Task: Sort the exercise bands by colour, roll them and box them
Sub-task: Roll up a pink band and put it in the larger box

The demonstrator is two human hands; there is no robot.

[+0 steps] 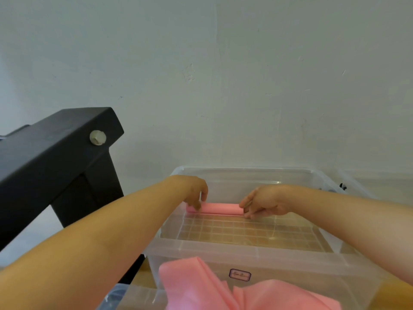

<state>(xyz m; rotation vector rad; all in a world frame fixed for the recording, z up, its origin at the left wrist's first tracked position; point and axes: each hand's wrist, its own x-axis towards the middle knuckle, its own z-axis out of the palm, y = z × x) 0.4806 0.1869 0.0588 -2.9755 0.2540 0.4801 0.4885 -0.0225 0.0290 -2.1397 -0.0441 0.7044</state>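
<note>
A rolled pink band (220, 208) lies along the far inner wall of a clear plastic box (223, 247). My left hand (193, 190) reaches over the left rim and pinches the roll's left end. My right hand (262, 203) holds the roll's right end with curled fingers. Both forearms stretch over the box. Loose, unrolled pink bands (223, 289) lie bunched in front of the box, at the bottom of the view.
A black metal frame (55, 153) with a bolt stands at the left, close to my left forearm. A plain wall rises right behind the box. A second clear container (357, 182) sits at the right rear. The box rests on a wooden surface (143, 276).
</note>
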